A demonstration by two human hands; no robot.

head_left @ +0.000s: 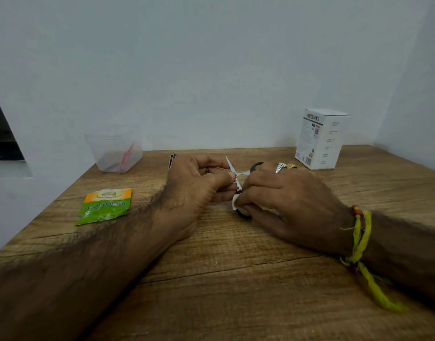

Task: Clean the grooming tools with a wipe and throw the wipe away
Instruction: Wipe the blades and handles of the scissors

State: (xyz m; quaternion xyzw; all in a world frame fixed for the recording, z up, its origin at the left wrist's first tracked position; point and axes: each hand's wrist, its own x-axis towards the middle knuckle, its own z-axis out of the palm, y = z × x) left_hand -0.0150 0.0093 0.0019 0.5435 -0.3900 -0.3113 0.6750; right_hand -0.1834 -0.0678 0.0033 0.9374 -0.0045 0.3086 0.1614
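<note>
The small scissors [238,179] were held just above the wooden table [236,279], between the two hands, blades spread open. One slim silver blade pointed up and away toward the wall; the other ran down toward the person, so the long axis lay roughly front to back, tilted slightly left at the far tip. The handles were black loops, one showing behind the right hand [290,200], one below it.

The left hand [194,188] pinched the scissors near the pivot. The right hand's fingers curled round a white wipe [235,201] pressed on the nearer blade; most of the wipe was hidden.

A green sachet [104,206] lay to the left. Behind it stood a clear tub [114,152] with blurred pink contents, and a white box [321,139] at far right. A small metal tool [172,160] lay partly hidden behind the left hand.
</note>
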